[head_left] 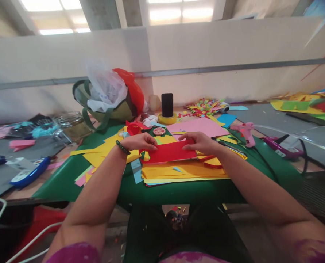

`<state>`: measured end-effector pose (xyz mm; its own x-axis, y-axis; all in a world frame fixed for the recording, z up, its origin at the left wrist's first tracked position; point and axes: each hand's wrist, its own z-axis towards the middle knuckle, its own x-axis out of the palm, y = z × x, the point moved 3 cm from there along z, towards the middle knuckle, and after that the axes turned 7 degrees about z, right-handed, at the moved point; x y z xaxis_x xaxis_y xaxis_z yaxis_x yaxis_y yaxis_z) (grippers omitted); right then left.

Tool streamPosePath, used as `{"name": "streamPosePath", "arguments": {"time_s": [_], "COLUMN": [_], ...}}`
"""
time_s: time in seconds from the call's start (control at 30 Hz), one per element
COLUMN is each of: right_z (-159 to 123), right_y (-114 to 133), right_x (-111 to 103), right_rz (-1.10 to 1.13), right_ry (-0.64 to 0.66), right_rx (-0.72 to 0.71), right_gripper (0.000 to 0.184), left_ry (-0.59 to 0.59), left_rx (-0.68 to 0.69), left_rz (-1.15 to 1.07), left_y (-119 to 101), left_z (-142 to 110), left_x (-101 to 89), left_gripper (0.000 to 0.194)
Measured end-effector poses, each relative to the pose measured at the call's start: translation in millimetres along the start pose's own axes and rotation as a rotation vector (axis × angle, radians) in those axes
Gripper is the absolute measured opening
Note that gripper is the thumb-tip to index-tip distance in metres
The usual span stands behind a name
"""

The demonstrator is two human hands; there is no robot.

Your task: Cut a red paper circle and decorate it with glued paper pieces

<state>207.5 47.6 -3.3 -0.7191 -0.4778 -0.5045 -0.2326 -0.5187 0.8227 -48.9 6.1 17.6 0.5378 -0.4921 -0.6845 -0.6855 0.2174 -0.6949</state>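
A rectangular strip of red paper [170,152] is stretched between my two hands, above a stack of yellow paper sheets [186,171]. My left hand [143,141] pinches its upper left part between thumb and fingers. At the upper right, my right hand [196,141] is closed on the same strip, thumb in front. A pair of scissors with orange-red handles [210,160] lies on the stack beside my right hand, partly hidden. A small blue paper scrap [177,169] rests on the stack just below the strip.
Cut yellow paper [92,157] spreads to the left on the green mat [58,182]. Behind my hands are pink paper [197,126] and a phone [167,105] standing on a yellow tape roll [167,118]. A pink glue gun [246,133] with a cable sits at the right.
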Motion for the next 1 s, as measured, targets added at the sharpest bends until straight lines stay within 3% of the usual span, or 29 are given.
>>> {"name": "streamPosePath", "arguments": {"time_s": [0.33, 0.6, 1.0], "right_z": [1.7, -6.3, -16.5], "right_y": [0.6, 6.6, 11.2], "right_x": [-6.0, -8.6, -8.3], "right_rz": [0.171, 0.243, 0.24], "right_ry": [0.144, 0.286, 0.463], "right_rx": [0.118, 0.252, 0.366], "right_gripper": [0.044, 0.044, 0.044], "left_ry": [0.129, 0.245, 0.302], "left_rx": [-0.049, -0.049, -0.037], "left_rz": [-0.232, -0.238, -0.15], "left_y": [1.4, -2.1, -10.8], "left_z": [-11.5, -14.1, -14.0], "left_x": [-0.2, 1.3, 6.1], "left_gripper": [0.035, 0.032, 0.03]}}
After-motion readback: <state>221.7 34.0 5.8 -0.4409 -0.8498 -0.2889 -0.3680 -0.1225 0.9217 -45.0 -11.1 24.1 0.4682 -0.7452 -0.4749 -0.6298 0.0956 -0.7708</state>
